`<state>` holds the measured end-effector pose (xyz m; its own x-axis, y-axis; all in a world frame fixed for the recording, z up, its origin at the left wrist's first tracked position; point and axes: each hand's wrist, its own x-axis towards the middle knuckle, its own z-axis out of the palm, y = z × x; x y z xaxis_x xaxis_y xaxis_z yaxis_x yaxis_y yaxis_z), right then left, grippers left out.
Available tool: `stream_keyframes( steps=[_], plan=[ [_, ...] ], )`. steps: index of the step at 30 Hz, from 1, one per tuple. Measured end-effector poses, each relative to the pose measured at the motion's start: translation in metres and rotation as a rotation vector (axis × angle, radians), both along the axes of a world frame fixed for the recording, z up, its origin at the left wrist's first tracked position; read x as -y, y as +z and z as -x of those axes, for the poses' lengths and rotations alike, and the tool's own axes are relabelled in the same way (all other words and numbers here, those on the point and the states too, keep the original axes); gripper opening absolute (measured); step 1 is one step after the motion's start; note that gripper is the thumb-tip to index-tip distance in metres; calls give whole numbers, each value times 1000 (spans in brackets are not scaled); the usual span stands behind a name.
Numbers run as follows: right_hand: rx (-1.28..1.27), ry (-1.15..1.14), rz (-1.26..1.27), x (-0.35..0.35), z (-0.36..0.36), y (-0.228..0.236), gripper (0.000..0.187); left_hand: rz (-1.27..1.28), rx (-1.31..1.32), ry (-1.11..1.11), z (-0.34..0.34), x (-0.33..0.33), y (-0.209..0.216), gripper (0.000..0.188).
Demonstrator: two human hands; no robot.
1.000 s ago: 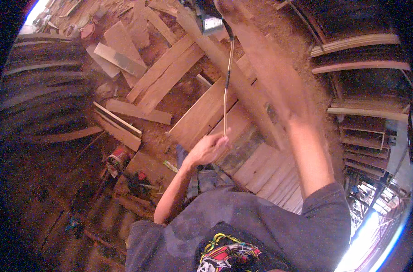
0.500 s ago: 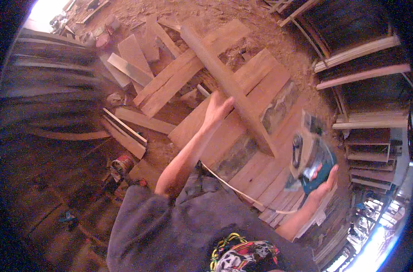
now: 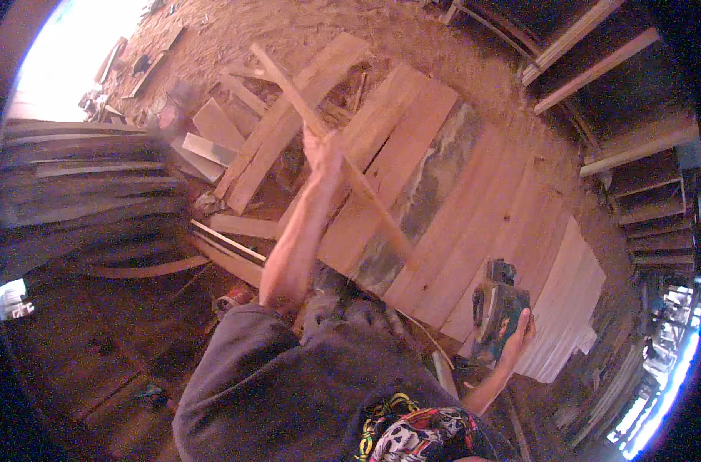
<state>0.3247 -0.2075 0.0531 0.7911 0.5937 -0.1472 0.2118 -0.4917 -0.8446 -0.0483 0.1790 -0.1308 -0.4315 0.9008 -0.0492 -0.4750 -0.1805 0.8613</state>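
A long narrow wooden board [image 3: 290, 91] slants across the middle, its thin edge toward me. My left hand [image 3: 323, 152] is closed around it near its middle, raised over the planks. At the right, my right hand [image 3: 524, 329] grips a teal and dark power tool [image 3: 500, 312] that looks like an electric planer. It is over the near right planks, apart from the board. I cannot tell whether the tool rests on them. Side-by-side wooden planks [image 3: 462, 239] form a broad surface beneath both hands.
Loose boards and offcuts [image 3: 216, 127] lie beyond my left hand, on sawdust-covered ground [image 3: 235, 27]. A stack of dark timber [image 3: 96, 181] stands at the left. Wooden framing [image 3: 597, 73] lines the far right. A pale cable [image 3: 423, 331] trails near my body.
My left hand has moved left and turned the board from its broad face to its thin edge. The tool has come nearer my body and turned. The whole view has shifted too.
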Motion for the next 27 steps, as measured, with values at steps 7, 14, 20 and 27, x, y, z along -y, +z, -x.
stream_keyframes(
  steps=[7, 14, 20, 27],
  plan=[
    [-54, 171, 61, -20, -12, 3, 42, 148, -1142, -248, 64, -40, 107, 81],
    [-76, 155, 48, -37, 5, -24, 43, 73, -1397, -550, 53, -69, 82, 75],
    [-79, 143, 65, -55, 14, -17, 43, 145, -1556, -529, 38, -101, 23, 66],
    [-101, 102, 73, -58, 8, -34, 39, 224, -1758, -504, 45, -84, -25, 77]
  ],
)
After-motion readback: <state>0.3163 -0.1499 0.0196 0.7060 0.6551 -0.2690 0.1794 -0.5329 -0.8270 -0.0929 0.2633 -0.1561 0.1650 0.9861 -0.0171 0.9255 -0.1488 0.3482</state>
